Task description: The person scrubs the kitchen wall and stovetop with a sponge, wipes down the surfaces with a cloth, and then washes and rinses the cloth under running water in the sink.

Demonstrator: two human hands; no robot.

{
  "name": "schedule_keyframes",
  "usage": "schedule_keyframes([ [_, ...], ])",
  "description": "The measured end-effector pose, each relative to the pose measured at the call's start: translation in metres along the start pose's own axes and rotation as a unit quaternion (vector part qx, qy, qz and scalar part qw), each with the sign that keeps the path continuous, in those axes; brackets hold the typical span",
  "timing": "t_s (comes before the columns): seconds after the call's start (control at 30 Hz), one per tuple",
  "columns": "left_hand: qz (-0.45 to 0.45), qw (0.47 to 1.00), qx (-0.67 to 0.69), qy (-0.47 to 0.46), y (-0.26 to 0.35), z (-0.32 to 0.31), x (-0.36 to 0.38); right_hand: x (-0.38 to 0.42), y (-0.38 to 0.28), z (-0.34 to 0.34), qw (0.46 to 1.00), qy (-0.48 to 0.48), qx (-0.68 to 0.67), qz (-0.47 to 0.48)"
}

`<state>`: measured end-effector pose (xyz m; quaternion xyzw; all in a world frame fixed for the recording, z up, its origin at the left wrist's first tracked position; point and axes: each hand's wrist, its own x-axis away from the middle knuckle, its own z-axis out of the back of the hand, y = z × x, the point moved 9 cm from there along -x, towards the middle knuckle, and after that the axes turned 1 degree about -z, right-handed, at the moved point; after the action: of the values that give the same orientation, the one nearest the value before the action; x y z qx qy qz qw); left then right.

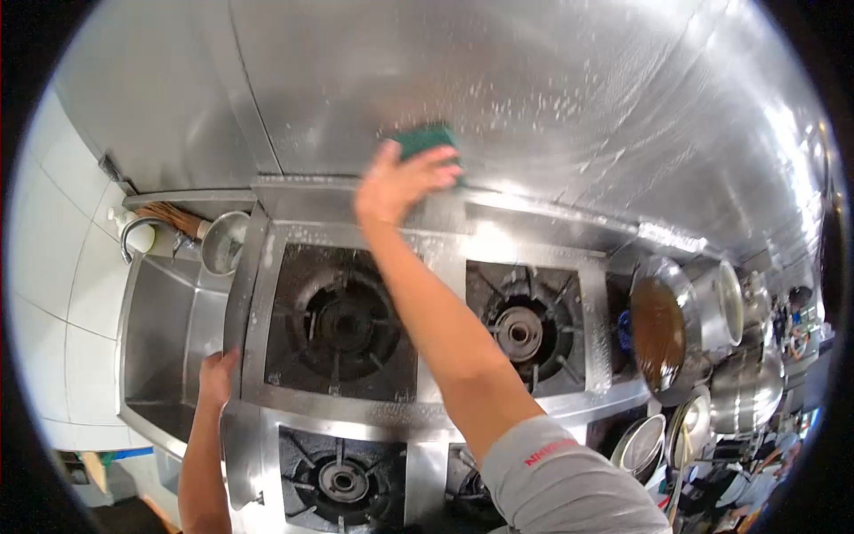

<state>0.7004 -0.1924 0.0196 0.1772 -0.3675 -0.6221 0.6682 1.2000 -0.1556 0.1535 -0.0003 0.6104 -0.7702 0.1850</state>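
Note:
My right hand (405, 185) is pressed on a green scouring pad (427, 142) against the wet stainless steel wall (498, 80), its fingers slightly smeared by motion. Foam and water drops streak the steel around the pad and off to the right. My right arm reaches across the stove (427, 408), between two of its burners. Lower left, my left hand (216, 378) is closed over the metal edge between the stove and the sink (160, 347); some of its fingers are hidden.
Cast-iron burners (342, 325) fill the stove top. A curved tap (133, 233), a brush of brown bristles (173, 218) and a steel bowl (224, 245) are by the sink. Right of the stove stand a wok of brown liquid (656, 334), steel pots (719, 303) and strainers (642, 442).

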Motion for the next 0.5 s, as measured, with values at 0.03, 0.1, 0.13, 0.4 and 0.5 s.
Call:
schedule_keyframes([
  [0.03, -0.006, 1.000, 0.014, 0.021, 0.002, 0.001, 0.001, -0.024, 0.012, 0.025, 1.000, 0.016, -0.003, -0.011],
  [0.1, -0.003, 0.998, 0.049, 0.025, 0.012, 0.003, 0.005, -0.102, 0.052, 0.096, 0.981, 0.191, 0.036, -0.026],
  [0.13, 0.000, 0.998, 0.065, 0.022, 0.011, -0.001, 0.006, -0.138, 0.054, 0.144, 0.969, 0.234, 0.073, -0.018],
  [0.4, -0.041, 0.997, 0.067, 0.020, -0.041, -0.013, -0.023, -0.241, -0.298, 0.268, 0.818, 0.301, 0.120, 0.475],
  [0.5, -0.033, 0.997, 0.064, 0.018, -0.022, -0.011, -0.021, -0.151, -0.342, 0.228, 0.799, 0.353, 0.203, 0.443],
])
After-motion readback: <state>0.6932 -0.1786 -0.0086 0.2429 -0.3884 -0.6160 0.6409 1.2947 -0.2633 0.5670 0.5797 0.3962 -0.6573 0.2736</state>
